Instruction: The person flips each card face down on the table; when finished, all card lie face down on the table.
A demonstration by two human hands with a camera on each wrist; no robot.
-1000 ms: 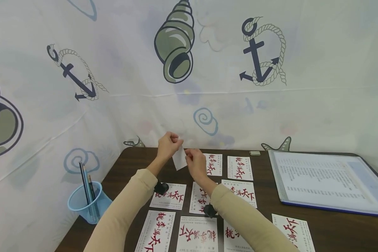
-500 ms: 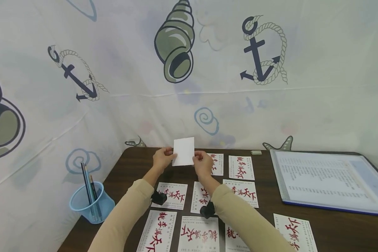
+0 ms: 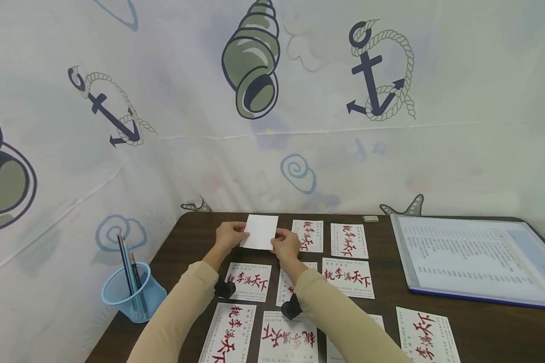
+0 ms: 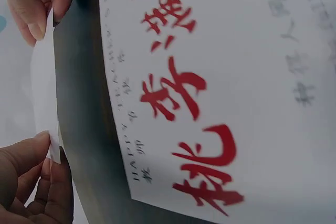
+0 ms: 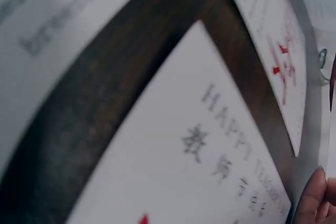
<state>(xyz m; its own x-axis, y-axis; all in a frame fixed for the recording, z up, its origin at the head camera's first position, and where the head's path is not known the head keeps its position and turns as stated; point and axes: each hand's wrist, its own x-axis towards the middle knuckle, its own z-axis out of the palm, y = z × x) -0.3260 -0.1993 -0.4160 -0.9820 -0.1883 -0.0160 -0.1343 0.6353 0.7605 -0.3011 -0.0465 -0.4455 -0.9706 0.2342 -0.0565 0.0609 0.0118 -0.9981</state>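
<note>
**Two hands, one blank card**

While printed cards (image 3: 248, 281) lie in rows on the dark surface (image 3: 481, 327), you pinch a blank card (image 3: 259, 232) by its sides, left hand (image 3: 229, 236) and right hand (image 3: 285, 246), low over the surface's far edge.

Head view: high, facing forward-down over desk (image 3: 436, 322). Wrist views: very close, skimming printed cards (image 4: 210, 103). All share the cards; left wrist also shows the blank card (image 4: 44, 87).

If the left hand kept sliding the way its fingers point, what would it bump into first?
Probably the right hand, which pinches the other side of the same blank white paper card that the left hand holds. Depth is hard to judge.
</note>
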